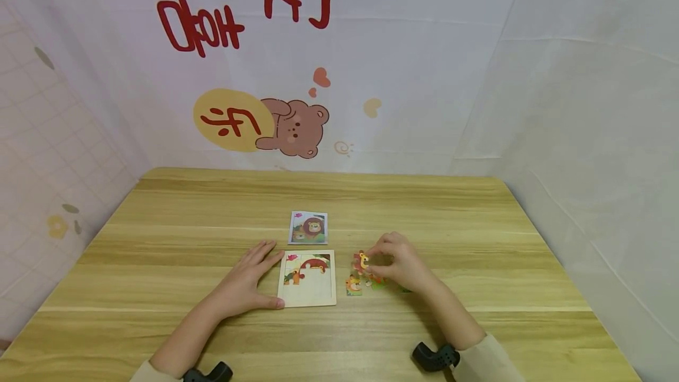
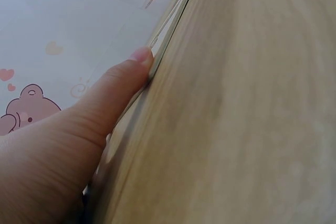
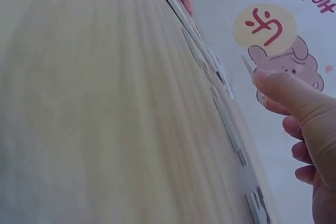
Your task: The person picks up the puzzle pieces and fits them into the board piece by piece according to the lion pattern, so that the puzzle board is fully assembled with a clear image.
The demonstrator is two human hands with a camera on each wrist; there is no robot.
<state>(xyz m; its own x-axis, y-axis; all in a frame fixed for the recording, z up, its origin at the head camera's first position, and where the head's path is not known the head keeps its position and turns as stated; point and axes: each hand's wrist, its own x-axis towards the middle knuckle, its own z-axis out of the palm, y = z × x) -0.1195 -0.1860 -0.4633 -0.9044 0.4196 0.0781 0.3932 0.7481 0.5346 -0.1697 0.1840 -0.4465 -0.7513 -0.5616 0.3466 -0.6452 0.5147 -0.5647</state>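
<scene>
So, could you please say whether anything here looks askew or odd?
Only the backdrop: its printed bear lies on its side in the head view, as if hung sideways. The puzzle tray and loose pieces look ordinary.

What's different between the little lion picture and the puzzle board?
The lion picture shows a whole lion, but the puzzle board is only partly filled, with a bare patch below. The lion picture looks smaller than the puzzle board. The left hand touches the puzzle board, while no hand touches the lion picture. Both have pink in the top left corner.
</scene>
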